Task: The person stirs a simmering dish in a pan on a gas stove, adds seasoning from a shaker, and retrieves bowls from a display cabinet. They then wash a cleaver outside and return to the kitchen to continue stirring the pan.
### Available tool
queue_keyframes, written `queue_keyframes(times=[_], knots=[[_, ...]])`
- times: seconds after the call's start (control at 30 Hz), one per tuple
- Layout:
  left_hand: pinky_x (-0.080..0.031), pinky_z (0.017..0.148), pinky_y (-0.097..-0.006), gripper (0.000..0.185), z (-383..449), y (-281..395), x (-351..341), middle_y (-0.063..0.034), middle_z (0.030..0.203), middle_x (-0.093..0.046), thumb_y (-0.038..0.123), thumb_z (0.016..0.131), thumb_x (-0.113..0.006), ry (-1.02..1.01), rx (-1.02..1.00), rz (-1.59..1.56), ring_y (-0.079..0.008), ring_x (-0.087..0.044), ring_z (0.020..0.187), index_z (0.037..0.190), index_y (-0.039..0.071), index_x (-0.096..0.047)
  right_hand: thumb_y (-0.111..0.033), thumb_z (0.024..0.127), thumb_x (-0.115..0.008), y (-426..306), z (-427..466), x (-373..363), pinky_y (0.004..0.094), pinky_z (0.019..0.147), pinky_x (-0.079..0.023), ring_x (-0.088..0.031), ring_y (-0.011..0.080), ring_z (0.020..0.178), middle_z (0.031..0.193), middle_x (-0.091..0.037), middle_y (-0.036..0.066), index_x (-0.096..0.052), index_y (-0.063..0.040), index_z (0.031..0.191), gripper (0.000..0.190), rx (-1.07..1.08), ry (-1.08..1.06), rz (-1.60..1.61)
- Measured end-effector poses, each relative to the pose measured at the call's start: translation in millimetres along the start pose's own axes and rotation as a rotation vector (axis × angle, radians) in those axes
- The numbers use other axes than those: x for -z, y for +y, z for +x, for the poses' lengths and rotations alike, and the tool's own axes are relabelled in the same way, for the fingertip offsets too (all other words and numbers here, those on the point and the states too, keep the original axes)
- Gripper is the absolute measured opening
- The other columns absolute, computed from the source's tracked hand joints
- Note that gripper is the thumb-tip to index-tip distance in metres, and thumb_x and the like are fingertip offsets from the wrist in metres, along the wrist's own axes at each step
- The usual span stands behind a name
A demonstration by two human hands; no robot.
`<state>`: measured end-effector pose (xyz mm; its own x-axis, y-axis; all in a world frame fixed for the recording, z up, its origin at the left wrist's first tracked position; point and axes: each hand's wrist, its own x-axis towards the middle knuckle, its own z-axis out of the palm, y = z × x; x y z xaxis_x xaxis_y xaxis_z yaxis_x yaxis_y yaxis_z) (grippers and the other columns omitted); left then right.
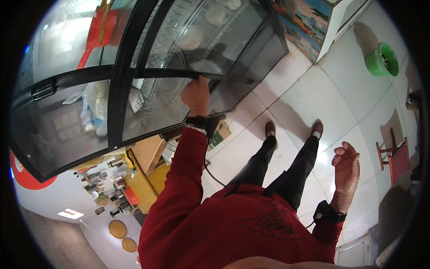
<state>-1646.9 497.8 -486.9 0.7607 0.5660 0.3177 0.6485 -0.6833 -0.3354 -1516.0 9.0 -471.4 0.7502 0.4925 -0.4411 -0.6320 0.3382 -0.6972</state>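
My left hand (196, 95) is at the black frame of a glass-fronted cabinet (117, 101), its fingers curled at the edge of a glass door. How firmly they grip that edge is hidden behind the knuckles. Through the glass show wire racks (158, 62) with bowls (191, 37), and plastic bags (97, 104) behind the lower left pane. A red plastic dustpan (102, 28) shows at the upper left pane. My right hand (346, 164) hangs over the tiled floor at the right, fingers loosely bent, holding nothing.
A green bin (382, 60) stands on the floor at the upper right, and a small wooden stool (398, 156) below it. Cardboard (221, 134) lies by the cabinet's base. Beyond the cabinet is a yellow-topped table (137, 181) with kitchen items. A landscape picture panel (305, 25) stands at the top.
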Motion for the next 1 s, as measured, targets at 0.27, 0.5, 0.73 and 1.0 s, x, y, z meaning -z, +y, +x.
queue_keyframes(times=[0.27,0.5,0.73,1.0], knots=[[-0.051,0.055,-0.0375,0.022,-63.6,18.9,66.7,-0.0127,0.088,-0.068,0.026,0.092,-0.061,-0.266,-0.29,-0.819,-0.0276,-0.066,0.065,0.096,0.005,-0.066,-0.035,0.1,-0.05,8.5,8.8,-65.4,0.0259,0.074,-0.047,-0.06,0.0132,0.081,0.102,-0.067,0.011,-0.059,0.001,0.121,0.043,-0.11,-0.189,-0.237],[-0.056,0.069,-0.037,0.036,-40.2,-37.9,95.6,-0.0179,0.126,-0.058,0.019,0.086,-0.064,-0.048,-0.366,-0.541,-0.0284,-0.067,0.081,0.119,0.009,-0.056,-0.025,0.095,-0.058,49.9,49.9,-186.2,0.0276,0.081,-0.048,-0.06,0.0149,0.089,0.106,-0.066,0.009,-0.055,0.003,0.126,0.041,-0.187,-0.737,-0.504],[-0.055,0.056,-0.0329,0.039,54.5,-57.5,79.4,-0.0175,0.128,-0.051,0.017,0.083,-0.066,-0.139,-0.243,0.046,-0.0238,-0.067,0.071,0.119,0.004,-0.057,-0.024,0.096,-0.058,80.7,83.2,-265.3,0.0268,0.075,-0.048,-0.061,0.0124,0.086,0.106,-0.066,0.006,-0.052,0.0,0.13,0.042,-0.084,-0.621,-0.543],[-0.049,0.047,-0.0313,0.021,-15.3,-24.4,98.0,-0.0098,0.094,-0.051,0.023,0.084,-0.065,-0.11,-0.332,0.046,-0.0207,-0.061,0.053,0.092,0.005,-0.058,-0.022,0.097,-0.056,70.2,124.9,-293.3,0.0272,0.074,-0.049,-0.061,0.0132,0.084,0.103,-0.068,0.007,-0.056,-0.001,0.127,0.036,0.005,-0.624,-0.609]])
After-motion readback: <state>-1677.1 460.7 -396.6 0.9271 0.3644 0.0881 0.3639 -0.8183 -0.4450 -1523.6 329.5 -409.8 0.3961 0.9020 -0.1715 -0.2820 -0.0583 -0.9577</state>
